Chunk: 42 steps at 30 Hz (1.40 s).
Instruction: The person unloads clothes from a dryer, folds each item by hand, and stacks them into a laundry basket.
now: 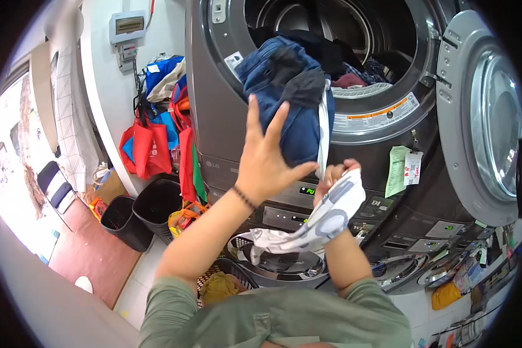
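Note:
Dark blue clothing [284, 116], with black pieces [298, 84] on top, hangs out over the lower rim of the open dryer drum. My left hand [267, 156] is in front of it, fingers spread and nothing in them; whether the fingertips touch the cloth I cannot tell. Lower right, my right hand [333, 177] is closed on a white cloth with a grey pattern [333, 214], which droops toward the lower left. A narrow white strip [323, 127] runs down the blue clothing to my right hand; whether it belongs to the patterned cloth is unclear.
The round dryer door [493, 124] is swung wide to the right. More laundry [359, 75] lies inside the drum. Below are a laundry basket [246, 269] with olive cloth and a lower machine door [284, 264]. Black bins [156, 203] and red bags [148, 148] are at left.

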### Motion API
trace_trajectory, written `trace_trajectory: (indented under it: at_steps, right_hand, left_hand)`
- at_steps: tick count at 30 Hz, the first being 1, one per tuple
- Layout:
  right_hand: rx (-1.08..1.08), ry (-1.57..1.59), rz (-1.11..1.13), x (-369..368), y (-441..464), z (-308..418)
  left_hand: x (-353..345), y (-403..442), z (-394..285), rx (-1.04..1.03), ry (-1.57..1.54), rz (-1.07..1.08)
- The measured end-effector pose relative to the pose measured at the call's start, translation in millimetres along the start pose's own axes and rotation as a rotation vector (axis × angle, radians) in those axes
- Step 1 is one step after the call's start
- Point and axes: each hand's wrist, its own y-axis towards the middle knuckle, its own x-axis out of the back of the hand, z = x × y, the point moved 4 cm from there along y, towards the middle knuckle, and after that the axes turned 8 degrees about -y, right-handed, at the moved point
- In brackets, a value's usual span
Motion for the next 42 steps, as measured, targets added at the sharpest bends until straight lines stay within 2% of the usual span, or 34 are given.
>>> trace_trajectory:
  at_steps: [2,3,4,6,7,10,11,12,13,14,15,16,19,24,26,30,32,35,38,40,42]
  right_hand:
    - [-0.230,0.068,-0.075,10,-21,13]
    - [-0.297,0.018,-0.144,17,-32,18]
    - [-0.334,-0.002,-0.191,27,-43,24]
    - [-0.529,-0.254,-0.388,33,-62,47]
    - [-0.631,-0.311,-0.484,40,-69,50]
    - [-0.776,-0.493,-0.454,113,-109,19]
    - [-0.870,-0.989,0.132,128,-126,3]
    - [-0.669,-1.426,0.702,142,-147,-9]
    - [-0.691,-1.402,0.873,148,-170,-23]
    - [-0.976,-1.147,0.735,154,-191,-32]
    - [-1.264,-0.849,0.506,157,-209,-40]
    - [-1.402,-0.712,0.408,156,-221,-45]
    - [-1.532,-0.640,0.496,151,-254,-66]
    - [-1.482,-0.822,0.912,148,-305,-108]
    - [-1.406,-0.974,1.141,156,-331,-116]
    - [-1.331,-1.279,1.635,194,-383,-104]
    - [-1.322,-1.371,1.776,211,-395,-93]
    - [-1.242,-1.430,1.757,209,-402,-100]
    - [-0.959,-1.378,1.495,181,-390,-126]
    - [-0.732,-1.256,1.272,137,-355,-135]
    - [-0.634,-1.198,1.181,107,-332,-144]
  left_hand:
    - [-24,19,8,0.169,-0.124,0.034]
    - [-32,22,15,0.155,-0.102,-0.029]
    - [-36,19,19,0.138,-0.087,-0.004]
    - [-33,11,31,0.094,-0.057,0.048]
    - [-31,-1,36,0.115,-0.060,0.004]
    - [-31,-50,47,0.147,-0.009,-0.129]
    - [-35,-65,52,0.209,-0.038,-0.138]
    - [-36,-77,56,0.277,-0.064,-0.149]
    - [-36,-84,57,0.293,-0.081,-0.149]
    - [-36,-90,59,0.321,-0.097,-0.148]
    - [-34,-98,63,0.356,-0.110,-0.147]
    - [-30,-102,68,0.396,-0.181,-0.154]
    - [-11,-99,65,0.376,-0.112,-0.017]
    - [17,-107,62,0.359,-0.110,0.161]
    - [31,-115,56,0.370,-0.258,0.121]
    - [68,-141,41,0.388,-0.169,0.318]
    - [89,-171,38,0.455,-0.132,0.301]
    - [145,-266,36,0.801,-0.063,0.244]
    - [176,-371,33,1.326,-0.218,0.038]
    - [181,-415,22,1.520,-0.233,-0.082]
    - [172,-452,26,1.564,-0.268,-0.146]
